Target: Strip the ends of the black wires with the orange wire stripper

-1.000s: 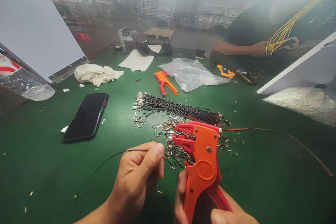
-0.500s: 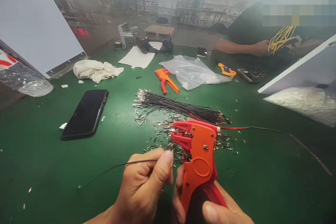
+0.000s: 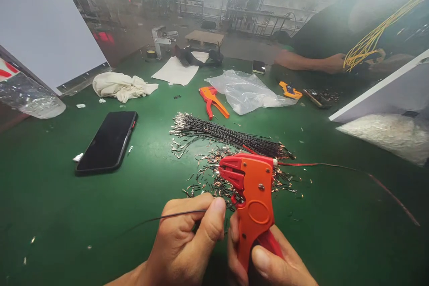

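Note:
My left hand (image 3: 191, 237) pinches a thin black wire (image 3: 167, 215) between thumb and forefinger, its tail curving off to the left. The wire's other end is hidden by the fingertips, close beside the tool. My right hand (image 3: 278, 259) is wrapped around the handles of an orange and red wire stripper (image 3: 257, 201), held upright with its jaws pointing left and nearly closed. Behind the tool lies a bundle of black wires (image 3: 228, 134) with metal terminals at the left end and bare copper at the right. Loose wire clippings (image 3: 214, 174) are scattered beneath the jaws.
A black phone (image 3: 107, 140) lies at left, near a white cloth (image 3: 124, 87). Farther back are another wire stripper (image 3: 213, 102), a clear plastic bag (image 3: 248, 91) and a yellow tool (image 3: 290, 90). A co-worker's arm (image 3: 311, 61) with yellow wires (image 3: 372, 42) is at right.
The wire stripper's jaws have closed and its handles are squeezed nearer together. My left hand has moved slightly down and right, and the wire is out from the tool's throat.

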Demonstrator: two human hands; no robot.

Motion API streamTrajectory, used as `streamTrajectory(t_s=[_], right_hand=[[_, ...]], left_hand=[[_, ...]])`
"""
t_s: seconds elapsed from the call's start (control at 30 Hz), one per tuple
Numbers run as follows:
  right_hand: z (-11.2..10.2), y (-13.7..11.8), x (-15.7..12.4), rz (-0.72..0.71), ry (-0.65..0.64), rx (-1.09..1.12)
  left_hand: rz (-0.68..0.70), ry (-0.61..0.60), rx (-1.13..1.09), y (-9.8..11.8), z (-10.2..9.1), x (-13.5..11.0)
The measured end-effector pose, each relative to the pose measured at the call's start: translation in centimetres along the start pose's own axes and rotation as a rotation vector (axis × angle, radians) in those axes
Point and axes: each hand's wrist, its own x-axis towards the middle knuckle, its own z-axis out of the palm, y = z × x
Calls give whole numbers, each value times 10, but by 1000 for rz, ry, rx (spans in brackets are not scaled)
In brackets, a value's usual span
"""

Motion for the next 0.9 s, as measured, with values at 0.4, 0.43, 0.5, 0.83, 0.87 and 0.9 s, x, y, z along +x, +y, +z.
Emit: streamTrajectory(t_s=[0.4,0.43,0.5,0.83,0.87,0.9], right_hand=[[3,4,-3,18,189,-116],[3,5,-3,20,194,-121],[3,5,-4,22,180,-131],[9,-3,-6,-54,78,281],[7,-4,-8,-54,75,288],[5,-3,-8,-51,60,294]], left_hand=[[129,-24,21,-4,-1,3],[121,-25,20,-4,-1,3],[102,-18,5,-3,-1,3],[-155,167,-193,3,-6,3],[-171,180,-235,3,-9,4],[-193,184,-283,3,-11,6]])
